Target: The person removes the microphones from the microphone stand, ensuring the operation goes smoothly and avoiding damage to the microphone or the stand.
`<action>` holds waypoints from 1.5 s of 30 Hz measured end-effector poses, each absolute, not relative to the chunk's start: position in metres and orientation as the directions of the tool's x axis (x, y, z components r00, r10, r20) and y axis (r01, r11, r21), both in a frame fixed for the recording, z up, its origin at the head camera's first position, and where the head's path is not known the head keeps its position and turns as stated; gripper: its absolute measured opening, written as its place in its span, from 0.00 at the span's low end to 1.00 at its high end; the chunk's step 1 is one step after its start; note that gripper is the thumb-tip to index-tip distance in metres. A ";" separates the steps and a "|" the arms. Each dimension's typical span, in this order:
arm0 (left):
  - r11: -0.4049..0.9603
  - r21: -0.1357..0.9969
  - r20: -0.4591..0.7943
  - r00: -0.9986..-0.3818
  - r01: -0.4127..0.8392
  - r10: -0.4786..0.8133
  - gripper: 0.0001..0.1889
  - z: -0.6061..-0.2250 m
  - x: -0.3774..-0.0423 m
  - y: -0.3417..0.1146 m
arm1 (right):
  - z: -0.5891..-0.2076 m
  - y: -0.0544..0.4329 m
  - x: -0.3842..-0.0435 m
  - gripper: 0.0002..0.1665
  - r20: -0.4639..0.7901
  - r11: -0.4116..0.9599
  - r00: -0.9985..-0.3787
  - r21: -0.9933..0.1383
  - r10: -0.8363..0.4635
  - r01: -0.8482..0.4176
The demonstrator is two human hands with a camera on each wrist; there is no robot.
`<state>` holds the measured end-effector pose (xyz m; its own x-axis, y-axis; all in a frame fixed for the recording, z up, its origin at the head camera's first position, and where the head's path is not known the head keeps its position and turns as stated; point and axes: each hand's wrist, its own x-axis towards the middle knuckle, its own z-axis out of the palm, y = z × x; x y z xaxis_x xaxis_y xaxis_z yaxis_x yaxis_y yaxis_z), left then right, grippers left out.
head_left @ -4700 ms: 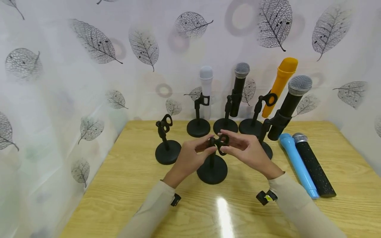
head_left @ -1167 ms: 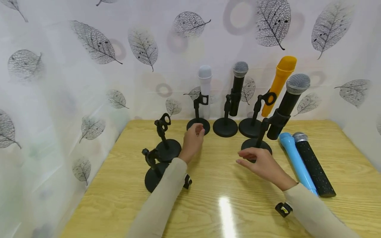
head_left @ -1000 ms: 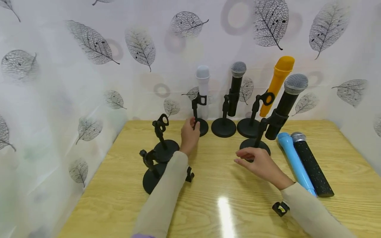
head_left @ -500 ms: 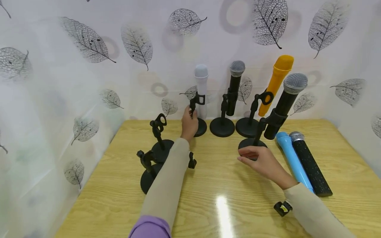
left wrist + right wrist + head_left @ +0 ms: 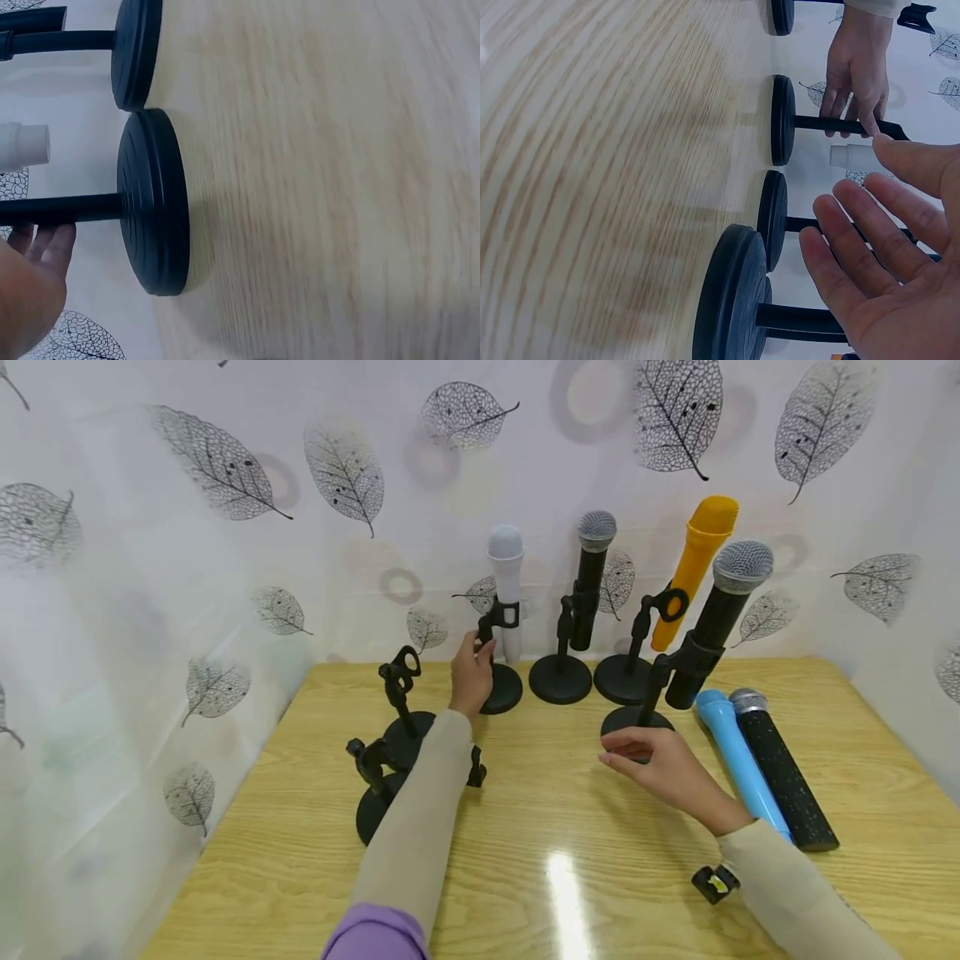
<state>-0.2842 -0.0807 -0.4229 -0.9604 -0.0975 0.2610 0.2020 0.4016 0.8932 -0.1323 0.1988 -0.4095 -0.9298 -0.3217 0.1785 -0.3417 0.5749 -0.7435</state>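
In the head view, my left hand [image 5: 471, 678] grips the stem of a black desktop microphone stand [image 5: 504, 692] whose clip carries a white microphone [image 5: 506, 556]. The left wrist view has fingers [image 5: 58, 247] against that stem, above the round base [image 5: 154, 202]. My right hand [image 5: 669, 770] hovers over the table, fingers relaxed and holding nothing; the right wrist view shows its bare palm [image 5: 907, 300]. Just behind it stands another stand [image 5: 637, 720] bearing a black microphone with a silver head [image 5: 716, 618].
Two microphone stands with bare clips [image 5: 408, 739] [image 5: 375, 802] stand at left, the front one partly behind my left sleeve. Farther back, stands hold a black microphone [image 5: 591, 585] and an orange microphone [image 5: 693, 572]. A blue microphone [image 5: 742, 760] and a speckled black microphone [image 5: 783, 777] lie at right.
Earlier both hands handled a bare stand mid-table; it now stands at left. My left hand has reached to the white microphone's stand, gripped its stem and shifted it slightly nearer.
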 end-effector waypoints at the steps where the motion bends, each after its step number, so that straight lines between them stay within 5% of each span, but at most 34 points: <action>1: 0.409 0.889 0.266 -0.959 0.206 -0.095 0.18 -0.423 -0.283 -0.081 | -0.409 0.199 -0.132 0.17 0.179 0.574 -0.929 -0.743 -0.324 -0.344; 26: 0.600 0.766 0.265 -0.964 0.230 0.030 0.15 -0.420 -0.248 -0.080 | -0.402 0.194 -0.133 0.16 0.170 0.584 -0.932 -0.739 -0.322 -0.336; 45: 0.612 0.734 0.200 -0.955 0.295 0.220 0.16 -0.412 -0.202 -0.084 | -0.390 0.190 -0.131 0.17 0.215 0.546 -0.918 -0.750 -0.332 -0.373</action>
<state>-0.2020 -0.0835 -0.4123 -0.9547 0.2202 0.2000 0.2949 0.6117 0.7341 -0.1313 0.1897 -0.3903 -0.9183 -0.3324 0.2149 -0.3733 0.5464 -0.7498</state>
